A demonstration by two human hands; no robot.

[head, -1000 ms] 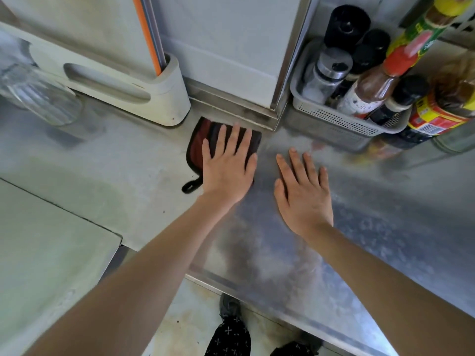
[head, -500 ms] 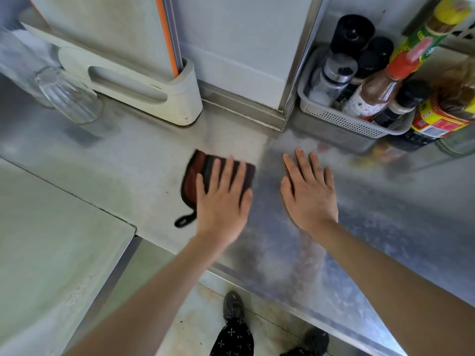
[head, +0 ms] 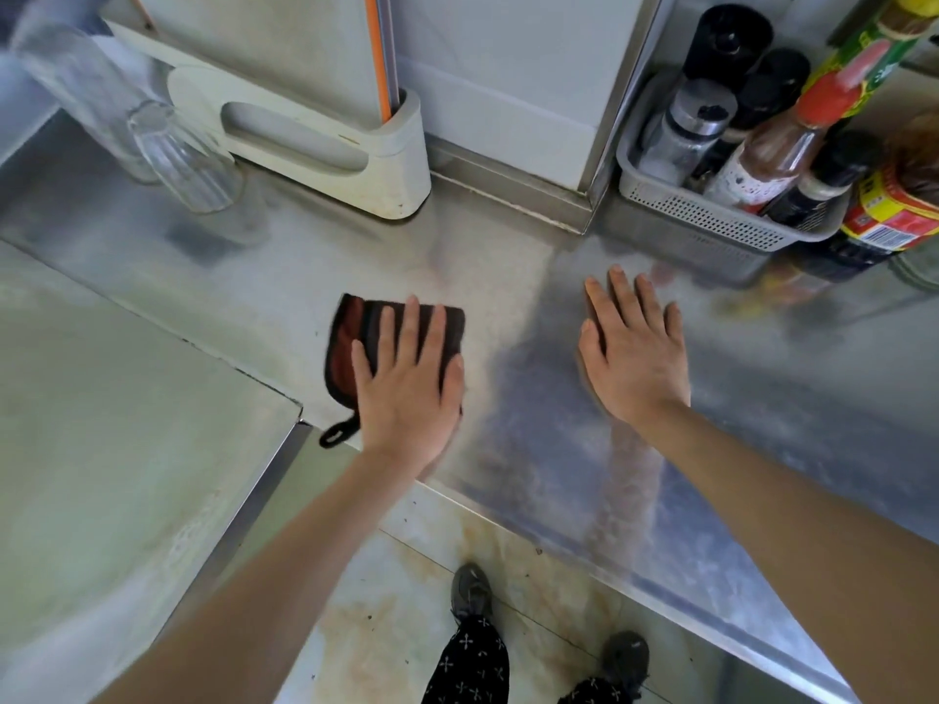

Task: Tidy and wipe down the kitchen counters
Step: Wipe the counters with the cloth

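Desk (head: 482, 266) was bare steel, kinda smeary, running along the wall. Grey basket (head: 701, 221) of sauce bottles sat back right, clear glass (head: 183, 160) back left. Right hand (head: 635, 363) lay flat on the steel, fingers straight. Left hand (head: 406, 393) pressed flat, fingers spread, on a dark cloth (head: 348, 348) near the desk's front edge.

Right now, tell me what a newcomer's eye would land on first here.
Mid-frame, the left hand presses flat on a dark brown-and-black wiping cloth on the brushed steel counter, with the right hand lying flat on bare metal beside it. At back right sits a grey perforated plastic basket crammed with sauce bottles; at back left, a clear ribbed glass.
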